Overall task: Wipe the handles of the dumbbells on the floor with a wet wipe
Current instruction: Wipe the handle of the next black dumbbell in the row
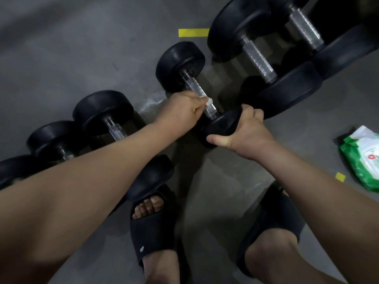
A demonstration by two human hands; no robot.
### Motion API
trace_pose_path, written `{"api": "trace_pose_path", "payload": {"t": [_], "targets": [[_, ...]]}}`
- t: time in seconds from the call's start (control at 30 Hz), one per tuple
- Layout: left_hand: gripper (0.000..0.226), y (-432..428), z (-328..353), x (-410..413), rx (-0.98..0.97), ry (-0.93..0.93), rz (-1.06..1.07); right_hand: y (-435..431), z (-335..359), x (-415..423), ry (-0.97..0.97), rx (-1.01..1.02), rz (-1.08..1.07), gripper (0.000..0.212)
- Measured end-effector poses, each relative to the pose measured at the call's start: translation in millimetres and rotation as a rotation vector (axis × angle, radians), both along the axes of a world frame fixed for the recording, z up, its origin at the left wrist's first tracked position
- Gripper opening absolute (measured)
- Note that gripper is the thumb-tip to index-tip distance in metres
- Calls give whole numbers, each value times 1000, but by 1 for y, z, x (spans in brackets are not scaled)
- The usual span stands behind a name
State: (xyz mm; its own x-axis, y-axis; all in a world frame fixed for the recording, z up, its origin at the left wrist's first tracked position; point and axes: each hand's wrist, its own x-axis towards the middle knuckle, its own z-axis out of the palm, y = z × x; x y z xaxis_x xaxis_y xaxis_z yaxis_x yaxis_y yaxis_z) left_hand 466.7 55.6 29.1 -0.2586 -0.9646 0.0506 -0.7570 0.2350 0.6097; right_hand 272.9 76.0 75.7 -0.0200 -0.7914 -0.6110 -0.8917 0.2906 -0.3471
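Grey floor (61,58) is carrying a dumbbell (180,64); left hand (182,111) grip is pinching the wet wipe (208,102) on its handle (194,88), right hand (248,134) grip is clamping its near head (221,124).

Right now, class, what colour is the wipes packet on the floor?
Packet: green and white, head view.

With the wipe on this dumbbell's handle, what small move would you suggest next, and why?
Probably slide the left hand with the wet wipe along the handle toward the far head. The wipe sits close to the near head, the stretch beyond is uncovered, and the right hand grips the near head.
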Motion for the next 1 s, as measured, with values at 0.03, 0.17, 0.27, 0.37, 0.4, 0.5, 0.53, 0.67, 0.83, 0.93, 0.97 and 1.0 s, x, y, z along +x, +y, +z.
{"api": "trace_pose_path", "payload": {"t": [0.03, 0.17, 0.27, 0.37, 0.4, 0.5, 0.53, 0.67, 0.83, 0.93, 0.97, 1.0], "targets": [[52, 1, 1, 0, 3, 5, -5, 2, 1, 2, 52, -12, 24, 134], [43, 3, 2, 0, 8, 19, -17, 21, 0, 18, 254, -257, 124, 134], [34, 0, -1, 0, -11, 12, -7, 28, -4, 25, 317, -299, 139, 142], [29, -6, -1, -4, -14, 14, -25, 19, -4, 18, 277, -249, 91, 144], [28, -8, 0, -6, -14, 21, -29, 15, -3, 14, 255, -229, 77, 143], [27, -11, 3, -11, -25, 51, -28, 5, -1, 5, 236, -166, 57, 138], [27, -10, 2, -11, -30, 57, -23, 3, -1, 3, 232, -152, 51, 137], [27, -4, 0, -14, -57, 65, 11, -4, -2, -4, 210, -118, 43, 134], [31, 1, 6, -25, -25, 49, -144, -8, -1, -6, 193, -92, 41, 128], [29, -5, 7, -23, -48, 17, -94, -8, -1, -7, 170, -74, 27, 130], [28, -9, 8, -21, -56, 7, -57, -8, -2, -7, 160, -70, 20, 131], [28, -13, 7, -19, -62, -7, -15, -8, -2, -7, 151, -69, 13, 131]]}}
